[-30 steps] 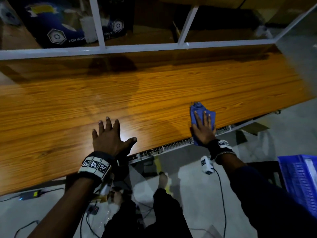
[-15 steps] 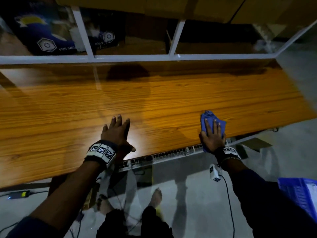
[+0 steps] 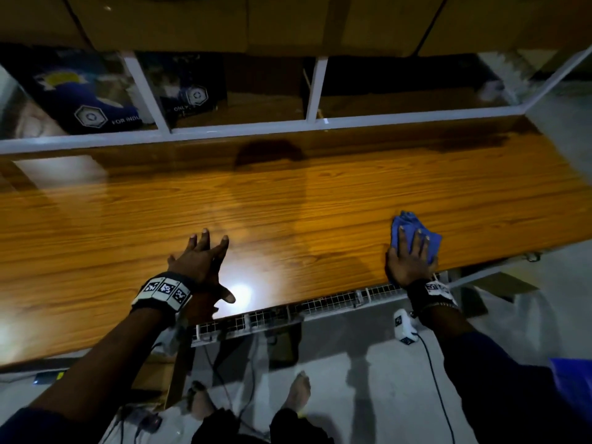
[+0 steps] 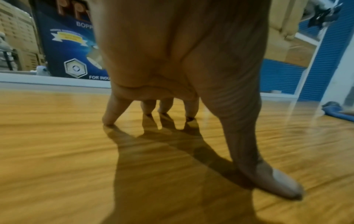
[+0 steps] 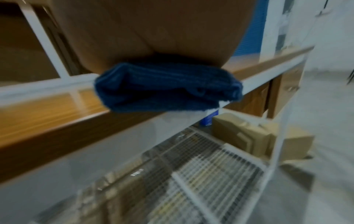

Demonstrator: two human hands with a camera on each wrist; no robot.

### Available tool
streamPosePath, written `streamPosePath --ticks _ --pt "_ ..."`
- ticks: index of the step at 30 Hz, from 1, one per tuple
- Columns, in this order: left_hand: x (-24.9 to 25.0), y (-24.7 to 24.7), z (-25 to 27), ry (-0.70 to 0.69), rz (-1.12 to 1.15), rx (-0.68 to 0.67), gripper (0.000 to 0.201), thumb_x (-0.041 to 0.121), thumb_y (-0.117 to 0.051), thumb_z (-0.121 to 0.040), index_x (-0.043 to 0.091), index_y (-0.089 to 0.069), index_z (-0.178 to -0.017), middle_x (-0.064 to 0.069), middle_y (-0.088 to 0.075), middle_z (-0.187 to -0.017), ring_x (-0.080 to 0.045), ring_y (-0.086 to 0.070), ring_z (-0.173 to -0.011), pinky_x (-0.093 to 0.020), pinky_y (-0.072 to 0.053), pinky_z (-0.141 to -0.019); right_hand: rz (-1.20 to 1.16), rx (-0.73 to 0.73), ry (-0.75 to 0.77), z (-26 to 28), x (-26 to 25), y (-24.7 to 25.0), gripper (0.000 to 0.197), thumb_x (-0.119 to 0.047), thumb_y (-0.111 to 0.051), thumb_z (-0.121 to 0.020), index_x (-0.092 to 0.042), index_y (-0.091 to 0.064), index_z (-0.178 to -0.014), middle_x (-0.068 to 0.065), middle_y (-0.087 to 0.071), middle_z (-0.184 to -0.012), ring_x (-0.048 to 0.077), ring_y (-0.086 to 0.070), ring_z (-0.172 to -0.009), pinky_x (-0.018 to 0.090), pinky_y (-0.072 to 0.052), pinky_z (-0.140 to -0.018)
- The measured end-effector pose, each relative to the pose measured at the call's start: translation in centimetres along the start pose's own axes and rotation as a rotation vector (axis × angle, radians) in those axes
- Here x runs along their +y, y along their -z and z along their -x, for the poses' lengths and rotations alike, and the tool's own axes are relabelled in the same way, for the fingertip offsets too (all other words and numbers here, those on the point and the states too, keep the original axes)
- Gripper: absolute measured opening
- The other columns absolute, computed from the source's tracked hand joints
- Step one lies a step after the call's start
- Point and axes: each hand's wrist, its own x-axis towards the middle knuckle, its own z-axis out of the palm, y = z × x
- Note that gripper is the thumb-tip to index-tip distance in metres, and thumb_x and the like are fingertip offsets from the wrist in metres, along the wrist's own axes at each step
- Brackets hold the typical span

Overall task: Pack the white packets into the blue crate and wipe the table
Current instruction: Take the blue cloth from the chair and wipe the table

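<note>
- Table [image 3: 320,200] is the wood-grain top running across the middle of the head view, with a white frame rail along its far edge.
- Blue cloth [image 3: 416,233] sits bunched up at the right of the frame, right at the table's near edge (in the right wrist view it hangs a bit over that edge).
- Right hand [image 3: 408,261] lies flat on top of the cloth, fingers straight and spread, pressing it down rather than clutching it.
- Left hand [image 3: 200,264] is at centre-left of the frame, fingers splayed and straight, holding nothing; the left wrist view shows the fingertips [image 4: 108,119] touching the wood, thumb stuck out to the side.
- Blue crate [image 3: 573,389] only peeks in at the lower right edge, down on the floor side, well apart from the cloth. Can't tell what's inside it.
- Wire mesh rack [image 3: 320,307] runs under the table's near edge, bottom centre.
- Dark blue printed sack [image 3: 93,100] shows behind the rail, upper left.
</note>
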Motion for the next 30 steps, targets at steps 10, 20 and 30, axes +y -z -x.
streamPosePath --ticks 10,20,30 --pt "-1.3 -0.4 0.4 -0.068 0.009 0.064 0.160 0.102 -0.059 -0.022 0.047 0.011 -0.155 0.000 0.024 -0.165 -0.032 0.014 -0.153 -0.077 -0.016 -0.110 0.011 0.148 0.335 9.3 -16.3 -6.1 0.063 -0.050 -0.039 -0.097 -0.030 -0.038 -0.157 0.017 -0.027 -0.165 0.038 -0.025 -0.152 0.068 -0.027 -0.112" --pt "-1.5 -0.4 0.9 -0.081 0.053 0.076 0.161 0.102 -0.060 -0.024 0.042 0.008 -0.157 0.001 0.021 -0.166 -0.029 0.014 -0.154 -0.077 -0.013 -0.111 0.042 0.013 0.550 12.9 -23.0 -8.2 0.067 -0.058 -0.016 -0.098 -0.041 -0.001 -0.162 0.003 0.013 -0.170 0.025 0.018 -0.156 0.061 0.006 -0.120" --pt "-1.3 -0.3 0.7 -0.075 0.059 0.041 0.159 0.099 -0.064 -0.027 0.042 0.009 -0.157 0.002 0.027 -0.164 -0.030 0.018 -0.152 -0.078 -0.009 -0.111 -0.024 -0.061 0.402 3.4 -12.2 -3.1 0.081 -0.079 -0.009 -0.081 -0.054 0.000 -0.157 -0.006 0.016 -0.170 0.017 0.018 -0.156 0.057 0.002 -0.121"
